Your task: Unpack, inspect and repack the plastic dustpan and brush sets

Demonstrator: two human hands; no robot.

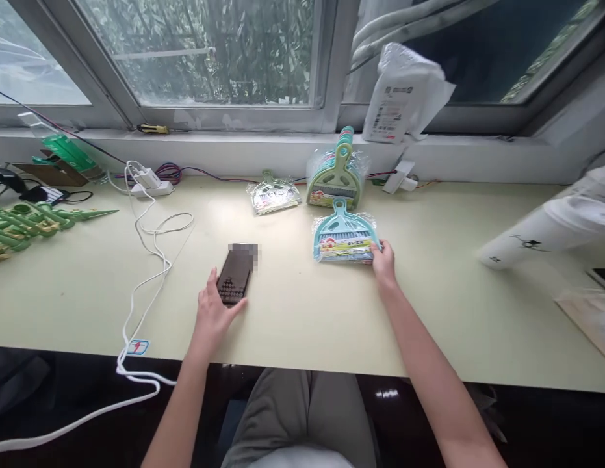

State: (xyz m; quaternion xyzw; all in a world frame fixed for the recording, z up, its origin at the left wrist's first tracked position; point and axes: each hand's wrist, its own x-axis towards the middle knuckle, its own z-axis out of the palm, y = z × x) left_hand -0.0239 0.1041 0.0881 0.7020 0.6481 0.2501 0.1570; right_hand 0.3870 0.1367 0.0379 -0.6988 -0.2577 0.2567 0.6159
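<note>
While the left hand [216,313] spreads loosely around a phone [237,268], the right hand [385,265] pinches a blue dustpan [342,227]

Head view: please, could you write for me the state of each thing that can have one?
Blue dustpan: wrapped, held at its right edge
Right hand: closed on the blue dustpan
Phone: lying flat
Left hand: spread around the phone's near end
Dustpan stack: wrapped
Lone green dustpan: wrapped, lying flat
Charger: plugged into the power strip
Cable: loosely looped
Screwdriver: lying flat
Bottle: tilted
White package: tilted
</note>
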